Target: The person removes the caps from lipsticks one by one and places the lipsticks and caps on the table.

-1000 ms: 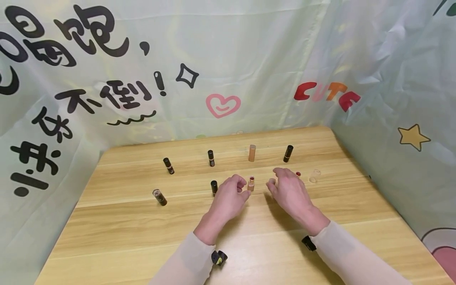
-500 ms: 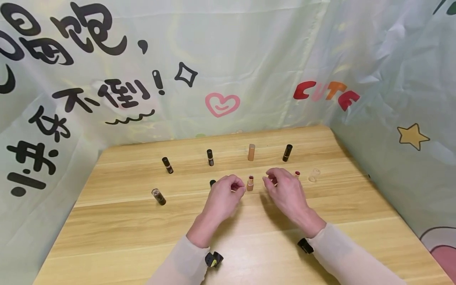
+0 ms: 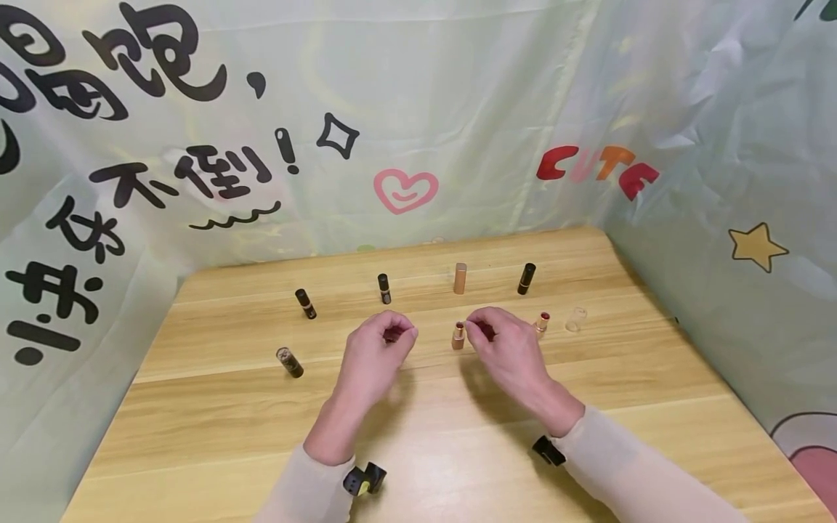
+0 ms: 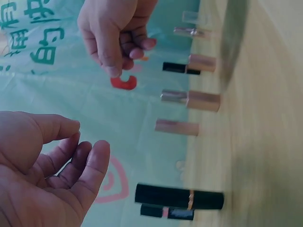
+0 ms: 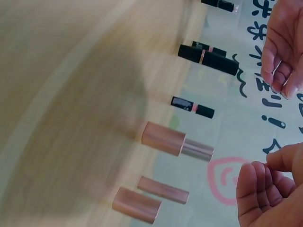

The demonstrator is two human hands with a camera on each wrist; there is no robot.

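My left hand (image 3: 373, 356) hovers above the table with loosely bent fingers and holds nothing. It hides a black tube in the head view; the left wrist view shows this tube (image 4: 208, 199) standing near that hand. My right hand (image 3: 513, 352), fingers also bent and holding nothing, hangs just right of an upright uncapped rose-gold lipstick (image 3: 458, 337); whether they touch I cannot tell. Beyond its knuckles stands another uncapped lipstick with a red tip (image 3: 544, 318). In the right wrist view the right hand's fingers (image 5: 258, 182) are empty.
Along the back of the wooden table (image 3: 229, 407) stand two black tubes (image 3: 305, 303) (image 3: 384, 289), a rose-gold tube (image 3: 461, 279) and a black tube (image 3: 526, 279). A clear-topped dark tube (image 3: 290, 362) is at left, a transparent cap (image 3: 576, 319) at right. Printed cloth (image 3: 484, 109) surrounds the back and sides.
My left hand has moved left, away from the uncapped lipstick, and now covers the black tube. My right hand has shifted left toward that lipstick, showing more of the red-tipped one.
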